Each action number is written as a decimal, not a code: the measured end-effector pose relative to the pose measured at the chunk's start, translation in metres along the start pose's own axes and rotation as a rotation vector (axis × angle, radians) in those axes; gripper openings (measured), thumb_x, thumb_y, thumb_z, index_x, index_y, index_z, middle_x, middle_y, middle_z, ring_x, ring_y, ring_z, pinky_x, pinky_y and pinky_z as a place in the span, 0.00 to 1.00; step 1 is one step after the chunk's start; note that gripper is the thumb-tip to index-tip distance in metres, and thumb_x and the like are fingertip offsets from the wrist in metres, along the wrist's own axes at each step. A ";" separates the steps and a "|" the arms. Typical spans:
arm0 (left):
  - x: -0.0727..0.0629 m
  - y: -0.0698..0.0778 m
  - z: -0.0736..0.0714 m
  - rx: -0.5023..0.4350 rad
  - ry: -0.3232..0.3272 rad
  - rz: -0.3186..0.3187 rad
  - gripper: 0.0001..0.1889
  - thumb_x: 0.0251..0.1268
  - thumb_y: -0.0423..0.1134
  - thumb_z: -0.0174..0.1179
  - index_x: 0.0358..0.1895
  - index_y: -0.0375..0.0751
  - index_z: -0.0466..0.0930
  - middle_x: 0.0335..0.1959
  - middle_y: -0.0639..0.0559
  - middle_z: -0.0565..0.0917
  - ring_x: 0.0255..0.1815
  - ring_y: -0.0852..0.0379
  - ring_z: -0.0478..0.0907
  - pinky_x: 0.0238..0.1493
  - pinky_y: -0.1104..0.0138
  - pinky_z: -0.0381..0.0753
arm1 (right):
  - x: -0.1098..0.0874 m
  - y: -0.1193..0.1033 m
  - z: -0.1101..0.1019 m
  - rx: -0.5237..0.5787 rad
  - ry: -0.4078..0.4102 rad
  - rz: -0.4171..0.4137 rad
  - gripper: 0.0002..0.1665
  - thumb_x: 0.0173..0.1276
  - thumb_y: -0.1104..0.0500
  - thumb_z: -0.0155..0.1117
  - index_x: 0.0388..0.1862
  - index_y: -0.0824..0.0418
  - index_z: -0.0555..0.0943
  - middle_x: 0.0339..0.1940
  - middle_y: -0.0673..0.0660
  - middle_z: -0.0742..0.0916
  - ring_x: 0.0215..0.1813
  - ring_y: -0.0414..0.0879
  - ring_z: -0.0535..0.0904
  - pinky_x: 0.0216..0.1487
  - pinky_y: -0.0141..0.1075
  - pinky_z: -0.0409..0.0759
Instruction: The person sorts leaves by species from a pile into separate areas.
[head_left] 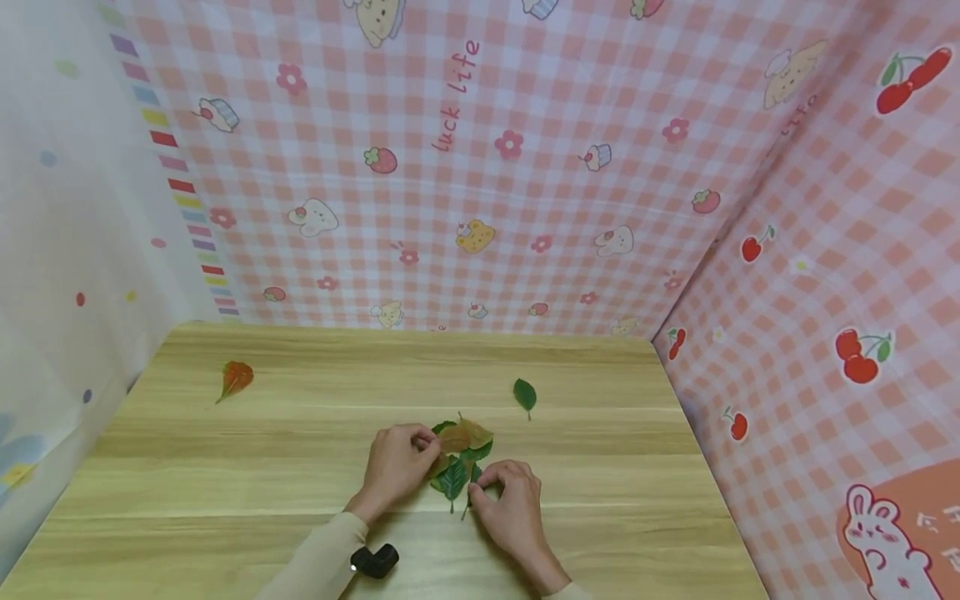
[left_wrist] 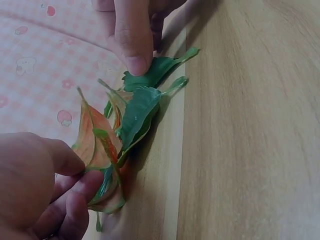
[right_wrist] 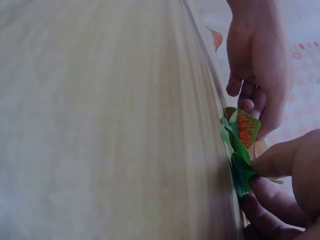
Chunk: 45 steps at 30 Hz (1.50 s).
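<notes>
In the head view my left hand (head_left: 395, 461) is at the left side of a small cluster of leaves, thumb and index finger pinching the edge of an orange-brown leaf (head_left: 454, 438). From the right, my right hand (head_left: 514, 504) pinches a green leaf (right_wrist: 242, 172) between thumb and fingers, low over the wood. Another green leaf (head_left: 452, 479) with a toothed edge lies between the hands, its stem toward me. A yellowish-brown leaf (head_left: 477, 432) overlaps the others at the back of the cluster. The leaves partly cover one another.
A single green leaf (head_left: 525, 394) lies behind the cluster to the right. Far left on the wooden table (head_left: 300, 433) is a red-orange leaf (head_left: 237, 377). Patterned pink checked cloth (head_left: 420, 192) rises behind the table and along its right side. A black device (head_left: 375, 561) sits at my left wrist.
</notes>
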<state>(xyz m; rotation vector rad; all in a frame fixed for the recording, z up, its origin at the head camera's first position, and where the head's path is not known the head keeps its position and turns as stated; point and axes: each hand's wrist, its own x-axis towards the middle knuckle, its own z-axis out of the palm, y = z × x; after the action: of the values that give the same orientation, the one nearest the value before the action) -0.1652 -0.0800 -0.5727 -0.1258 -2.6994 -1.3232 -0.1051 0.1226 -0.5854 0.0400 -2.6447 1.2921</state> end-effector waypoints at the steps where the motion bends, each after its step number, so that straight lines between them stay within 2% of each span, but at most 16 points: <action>1: 0.000 0.000 -0.001 -0.007 0.000 -0.002 0.04 0.68 0.35 0.74 0.33 0.46 0.95 0.27 0.57 0.94 0.26 0.69 0.82 0.34 0.71 0.80 | 0.000 0.000 0.000 0.002 0.000 0.001 0.13 0.61 0.64 0.85 0.24 0.51 0.88 0.36 0.46 0.92 0.56 0.50 0.84 0.69 0.55 0.70; 8: -0.001 -0.001 -0.010 -0.089 -0.012 0.008 0.04 0.74 0.31 0.72 0.37 0.42 0.93 0.32 0.52 0.94 0.32 0.66 0.85 0.39 0.73 0.85 | 0.000 -0.001 0.000 0.004 -0.003 0.002 0.13 0.61 0.64 0.85 0.23 0.51 0.88 0.37 0.46 0.92 0.56 0.50 0.84 0.69 0.55 0.70; 14: -0.003 -0.008 -0.024 -0.147 -0.033 0.023 0.05 0.76 0.30 0.71 0.39 0.43 0.92 0.35 0.51 0.95 0.34 0.65 0.89 0.41 0.72 0.87 | 0.000 0.002 0.001 0.009 -0.015 0.008 0.14 0.62 0.64 0.84 0.22 0.51 0.88 0.35 0.45 0.91 0.55 0.48 0.84 0.71 0.57 0.69; 21: -0.011 -0.021 -0.040 -0.204 -0.060 -0.011 0.05 0.78 0.27 0.69 0.45 0.41 0.92 0.36 0.47 0.96 0.35 0.55 0.95 0.41 0.73 0.88 | 0.001 0.002 0.000 0.014 -0.015 0.012 0.14 0.62 0.64 0.84 0.23 0.50 0.88 0.35 0.45 0.91 0.54 0.48 0.83 0.72 0.57 0.69; 25: -0.013 -0.027 -0.048 -0.220 -0.032 0.004 0.06 0.78 0.26 0.69 0.46 0.40 0.92 0.38 0.46 0.96 0.39 0.52 0.96 0.45 0.73 0.90 | 0.001 0.002 0.000 0.011 -0.019 0.017 0.14 0.62 0.64 0.84 0.23 0.51 0.87 0.36 0.45 0.91 0.55 0.49 0.83 0.73 0.58 0.69; 30: -0.015 -0.033 -0.059 -0.201 0.013 0.009 0.06 0.77 0.26 0.70 0.45 0.40 0.92 0.41 0.47 0.96 0.43 0.56 0.95 0.48 0.73 0.90 | 0.000 0.002 0.000 0.016 -0.032 0.029 0.14 0.63 0.64 0.84 0.23 0.51 0.87 0.36 0.45 0.91 0.56 0.49 0.83 0.73 0.57 0.68; 36: -0.015 -0.037 -0.072 -0.227 0.043 -0.054 0.03 0.82 0.34 0.70 0.49 0.41 0.92 0.45 0.46 0.96 0.44 0.64 0.93 0.49 0.76 0.88 | 0.000 0.002 0.001 0.020 -0.031 0.037 0.15 0.63 0.64 0.85 0.23 0.51 0.87 0.36 0.45 0.91 0.55 0.49 0.83 0.73 0.57 0.68; 41: -0.017 -0.038 -0.080 -0.311 0.067 -0.124 0.13 0.87 0.45 0.66 0.52 0.39 0.92 0.46 0.44 0.96 0.44 0.69 0.92 0.49 0.77 0.86 | 0.001 0.001 0.000 0.015 -0.028 0.042 0.15 0.63 0.64 0.85 0.22 0.52 0.87 0.36 0.46 0.91 0.55 0.49 0.83 0.73 0.57 0.68; 45: -0.018 -0.040 -0.084 -0.349 0.060 -0.170 0.14 0.84 0.47 0.69 0.54 0.37 0.91 0.48 0.43 0.95 0.44 0.70 0.90 0.49 0.76 0.86 | 0.000 -0.001 0.000 0.011 -0.028 0.043 0.15 0.63 0.64 0.85 0.22 0.52 0.87 0.36 0.47 0.91 0.56 0.49 0.83 0.72 0.56 0.68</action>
<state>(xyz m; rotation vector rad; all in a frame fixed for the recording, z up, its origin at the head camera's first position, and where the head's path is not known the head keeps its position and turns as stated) -0.1461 -0.1710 -0.5559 0.1110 -2.4504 -1.8068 -0.1055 0.1221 -0.5848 0.0023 -2.6761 1.3292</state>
